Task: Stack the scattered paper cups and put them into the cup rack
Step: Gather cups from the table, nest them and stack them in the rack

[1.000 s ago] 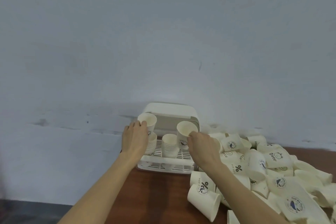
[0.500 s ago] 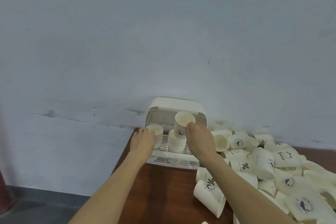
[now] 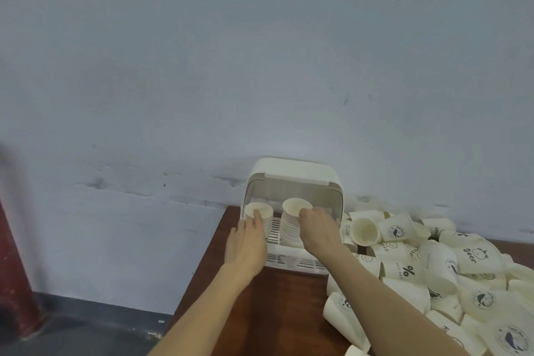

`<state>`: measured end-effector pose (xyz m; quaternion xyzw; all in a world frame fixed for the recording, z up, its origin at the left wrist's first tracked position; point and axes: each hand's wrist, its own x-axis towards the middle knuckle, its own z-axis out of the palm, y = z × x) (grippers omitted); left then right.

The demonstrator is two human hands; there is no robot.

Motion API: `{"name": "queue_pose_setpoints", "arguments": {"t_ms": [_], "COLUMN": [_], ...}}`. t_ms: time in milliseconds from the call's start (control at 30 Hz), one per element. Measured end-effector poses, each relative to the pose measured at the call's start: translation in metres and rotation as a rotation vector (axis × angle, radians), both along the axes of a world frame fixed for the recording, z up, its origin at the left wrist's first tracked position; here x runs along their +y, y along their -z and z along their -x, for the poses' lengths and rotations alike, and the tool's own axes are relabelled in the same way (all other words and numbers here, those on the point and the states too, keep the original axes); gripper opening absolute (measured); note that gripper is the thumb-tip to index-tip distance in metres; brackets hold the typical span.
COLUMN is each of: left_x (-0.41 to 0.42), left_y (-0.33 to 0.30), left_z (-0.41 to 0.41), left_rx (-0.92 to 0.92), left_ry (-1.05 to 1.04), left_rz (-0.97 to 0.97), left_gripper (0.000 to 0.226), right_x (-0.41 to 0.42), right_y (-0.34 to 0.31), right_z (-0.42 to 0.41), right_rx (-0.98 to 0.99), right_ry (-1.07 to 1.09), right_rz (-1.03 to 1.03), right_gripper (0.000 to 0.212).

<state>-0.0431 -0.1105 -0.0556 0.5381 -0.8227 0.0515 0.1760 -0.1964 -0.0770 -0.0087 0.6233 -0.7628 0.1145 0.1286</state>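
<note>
A white cup rack (image 3: 291, 172) with a raised lid stands at the table's back left corner. Two stacks of cream paper cups stand upright on its slatted tray. My left hand (image 3: 245, 243) holds the left stack (image 3: 261, 212), thumb on its rim. My right hand (image 3: 319, 230) grips the top cup of the taller middle stack (image 3: 291, 224) by its rim. A big heap of loose printed paper cups (image 3: 433, 266) lies on its side to the right of the rack.
The brown wooden table (image 3: 277, 306) ends just left of the rack, with grey floor (image 3: 86, 326) below. A pale blue wall (image 3: 260, 66) stands close behind. A dark red post (image 3: 14, 274) rises at far left.
My right hand has lowered its cup onto the middle stack, which now stands taller. My left hand has set its cups down at the rack's left. The view has shifted left.
</note>
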Motion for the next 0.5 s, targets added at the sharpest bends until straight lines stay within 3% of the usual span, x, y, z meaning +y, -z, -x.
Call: {"name": "queue_pose_setpoints", "arguments": {"t_ms": [267, 500], "left_x": [0.019, 0.047], "left_y": [-0.001, -0.004], "left_z": [0.012, 0.029], "left_rx": [0.083, 0.113], "left_ry": [0.123, 0.235], "left_rz": [0.031, 0.026], "left_gripper": [0.059, 0.043], "right_x": [0.002, 0.025], "right_y": [0.016, 0.010], "right_z": [0.001, 0.006], "right_rx": [-0.048, -0.065], "right_ry": [-0.007, -0.039], "right_rz": [-0.117, -0.131], "right_gripper": [0.027, 0.061]}}
